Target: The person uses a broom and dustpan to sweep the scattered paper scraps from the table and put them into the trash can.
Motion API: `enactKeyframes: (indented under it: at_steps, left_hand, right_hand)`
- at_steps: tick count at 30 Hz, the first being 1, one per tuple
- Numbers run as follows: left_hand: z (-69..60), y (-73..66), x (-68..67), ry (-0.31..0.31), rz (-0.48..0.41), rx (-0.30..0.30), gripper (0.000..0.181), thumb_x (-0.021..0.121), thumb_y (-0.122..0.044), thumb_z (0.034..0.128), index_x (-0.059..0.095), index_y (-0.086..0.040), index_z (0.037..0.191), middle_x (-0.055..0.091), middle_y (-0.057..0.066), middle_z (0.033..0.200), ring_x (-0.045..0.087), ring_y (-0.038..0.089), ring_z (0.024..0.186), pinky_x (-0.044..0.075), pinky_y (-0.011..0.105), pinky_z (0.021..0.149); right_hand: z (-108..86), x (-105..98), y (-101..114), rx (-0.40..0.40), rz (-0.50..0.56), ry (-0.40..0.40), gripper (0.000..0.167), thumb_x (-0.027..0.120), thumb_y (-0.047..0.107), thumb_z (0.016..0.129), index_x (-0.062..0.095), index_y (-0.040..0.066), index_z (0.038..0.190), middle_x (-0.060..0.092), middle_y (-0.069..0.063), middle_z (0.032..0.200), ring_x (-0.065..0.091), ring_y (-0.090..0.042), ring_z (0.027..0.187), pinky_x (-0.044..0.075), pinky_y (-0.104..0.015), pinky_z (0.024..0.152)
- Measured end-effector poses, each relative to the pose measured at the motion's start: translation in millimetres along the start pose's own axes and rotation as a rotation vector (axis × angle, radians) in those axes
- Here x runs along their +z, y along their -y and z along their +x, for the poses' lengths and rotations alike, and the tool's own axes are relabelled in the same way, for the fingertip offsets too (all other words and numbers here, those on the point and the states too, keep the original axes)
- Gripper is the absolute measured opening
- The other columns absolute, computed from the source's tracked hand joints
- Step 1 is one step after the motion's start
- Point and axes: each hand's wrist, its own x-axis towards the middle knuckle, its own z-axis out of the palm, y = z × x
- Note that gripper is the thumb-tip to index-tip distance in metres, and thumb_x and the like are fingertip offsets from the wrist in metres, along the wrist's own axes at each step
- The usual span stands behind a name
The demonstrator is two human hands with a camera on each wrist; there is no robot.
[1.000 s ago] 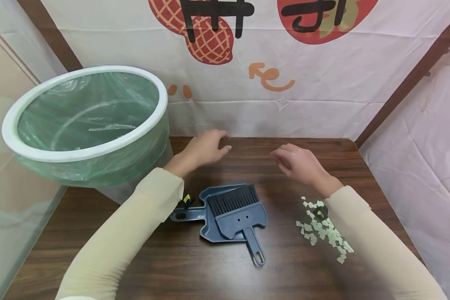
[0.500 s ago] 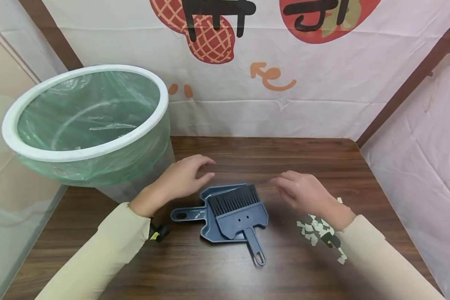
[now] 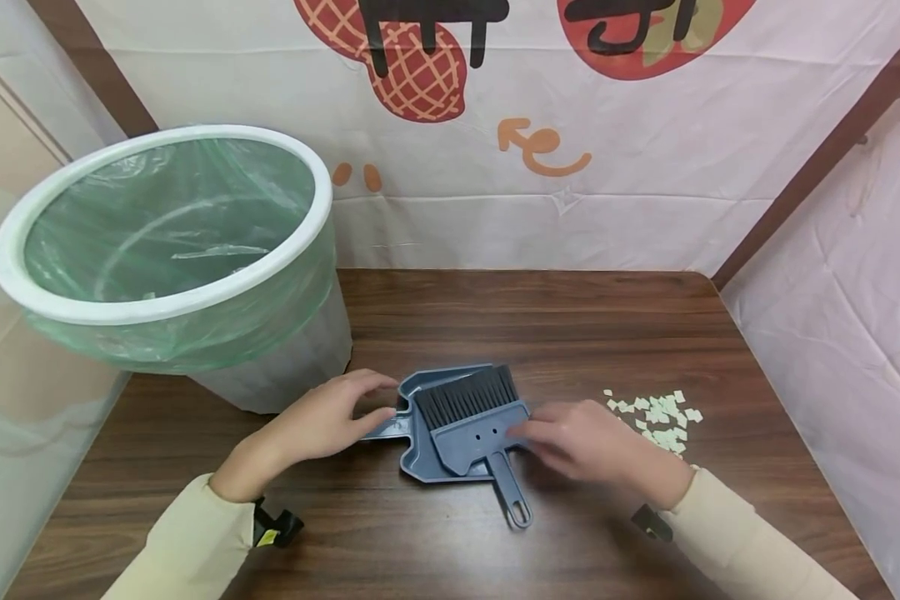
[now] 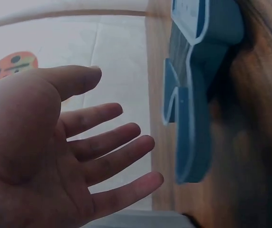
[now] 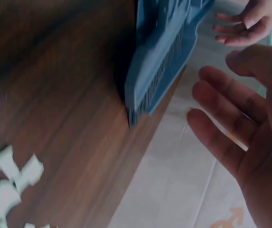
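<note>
Dustpan [image 3: 421, 437] lies partly hidden under brush [image 3: 474, 442] — left hand [image 3: 317, 422] spread, right hand [image 3: 591, 440] blurred, fingers parted.

Slate blue on dustpan [image 3: 417, 460] and brush [image 3: 468, 438] between left hand [image 3: 328, 419] and right hand [image 3: 587, 442], black on bristles [image 3: 467, 398]; pale green on scraps [image 3: 660, 408] beside the right; streaked brown on table [image 3: 540, 329] below.
</note>
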Motion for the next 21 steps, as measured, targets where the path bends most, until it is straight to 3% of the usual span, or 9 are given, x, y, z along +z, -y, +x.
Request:
enactKeyframes:
  at_steps: [6,11,21]
  left_hand:
    - [-8.6,14.1,18.3,-0.034,-0.093,0.011,0.038,0.067,-0.020,0.1004,0.063,0.000,0.133,0.064,0.013,0.131,0.060,0.031,0.123,0.049,0.052,0.102]
    - [-13.0,21.9,30.9,-0.042,-0.091,0.021,0.040,0.069,-0.021,0.0987,0.062,0.000,0.133,0.064,0.011,0.132,0.059,0.029,0.124,0.047,0.051,0.103]
    - [-14.2,26.7,39.5,-0.030,-0.104,0.025,0.043,0.074,-0.009,0.0929,0.061,0.001,0.132,0.065,0.014,0.131,0.059,0.032,0.125,0.046,0.052,0.104]
  right_hand:
    - [1.2,15,13,0.020,0.033,0.128,0.038,0.075,0.009,0.086,0.072,0.021,0.122,0.067,0.008,0.087,0.061,-0.005,0.069,0.050,-0.021,0.057]
    - [-1.1,24,18,0.042,0.051,0.227,0.042,0.072,0.009,0.089,0.070,0.024,0.127,0.065,0.008,0.084,0.053,-0.003,0.062,0.044,-0.020,0.050]
    - [-4.3,35,23,0.029,0.056,0.253,0.049,0.073,0.007,0.085,0.067,0.024,0.130,0.072,0.005,0.089,0.057,-0.005,0.062,0.046,-0.021,0.050]
